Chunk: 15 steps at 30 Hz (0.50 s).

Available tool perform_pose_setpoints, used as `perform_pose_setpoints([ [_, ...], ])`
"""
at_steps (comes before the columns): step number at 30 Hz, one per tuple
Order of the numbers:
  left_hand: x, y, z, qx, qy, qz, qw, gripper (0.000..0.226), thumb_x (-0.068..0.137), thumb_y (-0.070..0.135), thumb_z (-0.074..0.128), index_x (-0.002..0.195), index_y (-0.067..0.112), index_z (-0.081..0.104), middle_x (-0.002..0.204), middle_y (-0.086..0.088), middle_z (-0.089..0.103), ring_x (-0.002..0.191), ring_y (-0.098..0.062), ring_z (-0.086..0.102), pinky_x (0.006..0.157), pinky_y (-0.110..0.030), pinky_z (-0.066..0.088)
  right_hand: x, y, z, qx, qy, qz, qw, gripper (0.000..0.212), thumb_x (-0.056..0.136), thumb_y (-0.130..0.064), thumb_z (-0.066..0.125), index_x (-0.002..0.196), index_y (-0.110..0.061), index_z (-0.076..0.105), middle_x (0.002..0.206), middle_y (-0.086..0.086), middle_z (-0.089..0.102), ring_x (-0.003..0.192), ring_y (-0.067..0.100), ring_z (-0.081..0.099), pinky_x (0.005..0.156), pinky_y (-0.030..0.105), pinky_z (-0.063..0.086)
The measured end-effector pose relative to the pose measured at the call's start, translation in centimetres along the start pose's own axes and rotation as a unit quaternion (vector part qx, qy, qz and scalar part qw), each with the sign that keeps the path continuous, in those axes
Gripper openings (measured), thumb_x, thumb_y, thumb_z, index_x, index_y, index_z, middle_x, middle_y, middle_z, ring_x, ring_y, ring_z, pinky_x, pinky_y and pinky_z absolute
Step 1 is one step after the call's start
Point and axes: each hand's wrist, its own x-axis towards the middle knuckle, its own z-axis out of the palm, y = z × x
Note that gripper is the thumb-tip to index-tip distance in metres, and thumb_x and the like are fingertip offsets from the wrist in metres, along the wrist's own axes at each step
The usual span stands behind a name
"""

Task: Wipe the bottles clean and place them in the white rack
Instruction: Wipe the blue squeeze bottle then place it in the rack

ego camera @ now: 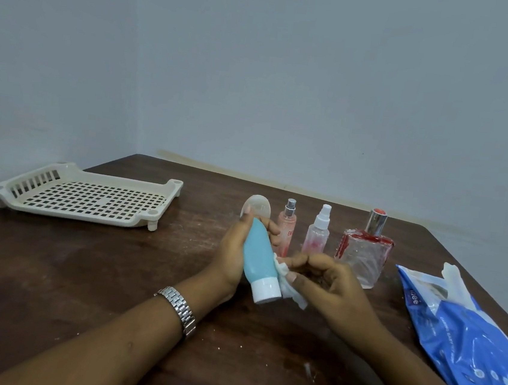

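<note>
– Left hand [233, 253] first: what is it doing in the head view?
– It grips the blue bottle [257, 255], with the fingers curled round the body. The bottle is held tilted over the surface [81, 268], and its white cap [265, 292] points toward the camera. A metal watch [179, 308] is on that wrist.
– And the right hand [328, 281]?
– It pinches a white wipe [287, 277] between thumb and fingers. The wipe touches the right side of the blue bottle, close to the cap.
– Where do the other bottles stand?
– Three stand upright in a row just behind the hands. From left to right: a pink spray bottle [286, 227] with a silver top, a clear spray bottle [317, 233] with a white nozzle, and a square glass bottle [365, 254] with red marks and a silver cap. The left fingers partly hide the first one.
– And the white rack [171, 188]?
– It lies at the far left of the surface, well apart from the hands. I see only its floor with many square holes.
– What more is there?
– A blue pack of wipes [466, 334] lies at the right edge, with white material sticking out at its top. A pale oval thing [257, 206] shows above the left fingertips; I cannot tell what it is.
</note>
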Motion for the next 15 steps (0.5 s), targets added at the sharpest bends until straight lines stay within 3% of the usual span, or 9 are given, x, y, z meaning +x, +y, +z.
perform_pose_setpoints([
  [4, -0.2, 0.3, 0.0, 0.004, 0.016, -0.002, 1.0, 0.058, 0.081, 0.063, 0.039, 0.076, 0.007, 0.055, 0.06, -0.002, 0.056, 0.052, -0.012, 0.053, 0.052, -0.023, 0.046, -0.1, -1.2, -1.0, 0.025, -0.024, 0.008, 0.999, 0.02, 0.083, 0.001, 0.062, 0.082, -0.017, 0.073, 0.084, -0.003, 0.074, 0.077, 0.007, 0.067, 0.065, 0.014, 0.051],
  [9, -0.3, 0.0, 0.4, 0.037, 0.025, 0.02, 0.999, 0.056, 0.082, 0.063, 0.042, 0.073, 0.01, 0.054, 0.062, -0.001, 0.055, 0.058, -0.013, 0.052, 0.061, -0.028, 0.044, 0.2, -0.6, 0.9, -0.019, 0.073, -0.055, 0.996, 0.027, 0.085, 0.003, 0.061, 0.097, -0.019, 0.071, 0.098, -0.009, 0.072, 0.094, 0.001, 0.064, 0.076, 0.013, 0.05],
  [12, -0.1, -0.1, 0.3, 0.03, 0.085, 0.037, 0.995, 0.053, 0.075, 0.065, 0.045, 0.066, 0.014, 0.057, 0.06, 0.0, 0.055, 0.058, -0.016, 0.051, 0.063, -0.032, 0.042, 0.2, 0.2, 1.7, -0.07, 0.068, -0.097, 0.99, 0.03, 0.087, 0.001, 0.059, 0.105, -0.021, 0.069, 0.108, -0.012, 0.068, 0.103, 0.002, 0.061, 0.085, 0.016, 0.049],
  [15, 0.4, 0.0, -0.1, 0.009, 0.155, 0.057, 0.986, 0.051, 0.075, 0.063, 0.042, 0.063, 0.016, 0.057, 0.057, 0.0, 0.057, 0.055, -0.017, 0.053, 0.068, -0.034, 0.043, 0.1, 0.4, 1.3, -0.083, 0.051, -0.139, 0.986, 0.027, 0.085, -0.002, 0.058, 0.102, -0.018, 0.071, 0.104, -0.01, 0.07, 0.102, 0.005, 0.063, 0.086, 0.018, 0.05],
])
